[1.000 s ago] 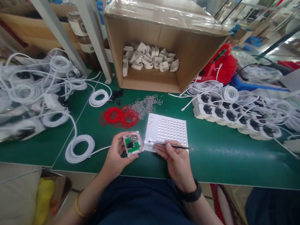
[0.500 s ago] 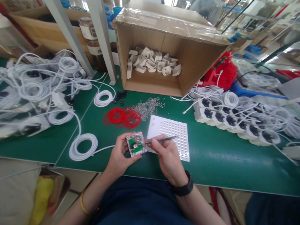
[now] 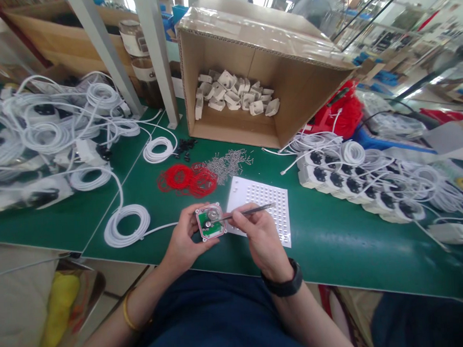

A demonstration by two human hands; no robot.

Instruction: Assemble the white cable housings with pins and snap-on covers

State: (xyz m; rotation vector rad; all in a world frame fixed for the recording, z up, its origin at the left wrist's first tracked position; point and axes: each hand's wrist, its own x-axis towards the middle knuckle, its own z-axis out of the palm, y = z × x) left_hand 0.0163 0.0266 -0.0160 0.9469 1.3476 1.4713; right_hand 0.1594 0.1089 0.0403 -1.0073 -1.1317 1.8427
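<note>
My left hand (image 3: 186,242) grips a small white housing (image 3: 212,239) by its edges. Inside it lies a green circuit board (image 3: 205,230) with a round clear part, and a red ring follows the rim. A white cable (image 3: 161,229) runs from the housing to a coil on the left. In my right hand (image 3: 263,238) is a pair of dark tweezers (image 3: 252,211), pinched between thumb and fingers. The tweezers' tip reaches over the board; whether it touches anything there I cannot tell. Beneath my right hand lies a white sheet (image 3: 238,188) with rows of small round pieces.
Red rings (image 3: 178,177) and loose screws (image 3: 227,166) lie ahead of my hands. Behind them a cardboard box (image 3: 241,134) on its side holds white housings (image 3: 232,99). Coiled white cables (image 3: 48,138) crowd the left; white units with black parts (image 3: 350,183) stand at right.
The right hand and tweezers have shifted very slightly, the tweezers' tip staying over the board. My left hand keeps its hold on the housing. The whole view has moved a little.
</note>
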